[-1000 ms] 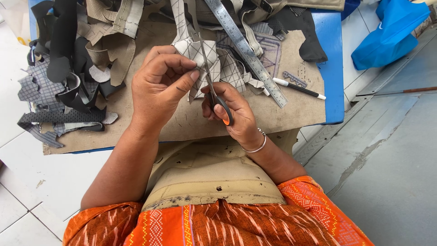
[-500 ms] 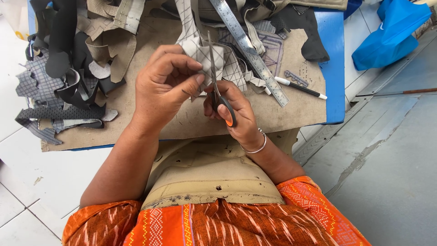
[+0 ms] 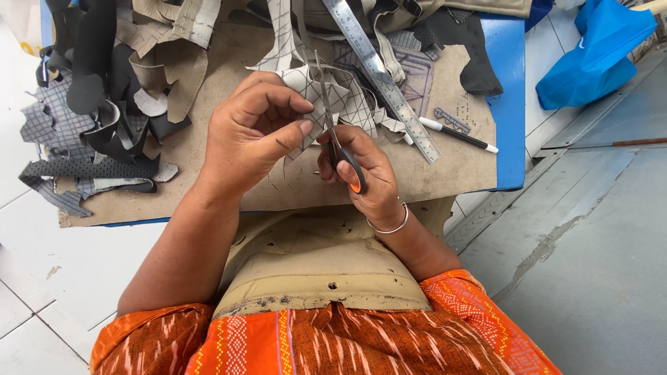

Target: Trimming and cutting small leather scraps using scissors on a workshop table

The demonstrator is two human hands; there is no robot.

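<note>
My left hand (image 3: 253,135) pinches a pale piece of material with a dark grid pattern (image 3: 326,97) between thumb and fingers, just above the low table. My right hand (image 3: 365,177) grips scissors (image 3: 340,149) with black and orange handles, fingers through the loops. The blades point away from me and run into the grid-patterned piece right beside my left thumb. Both hands hover over the brown board (image 3: 208,173) covering the blue table (image 3: 511,104).
A steel ruler (image 3: 382,73) lies diagonally beyond my hands, with a black-and-white pen (image 3: 458,134) to its right. Piles of black, grey and tan offcuts (image 3: 104,118) crowd the left and far side. A blue bag (image 3: 597,55) sits on the floor at right.
The scissors have turned from slanted to nearly upright and moved further into the patterned piece. My left hand shifted its grip slightly on the piece.
</note>
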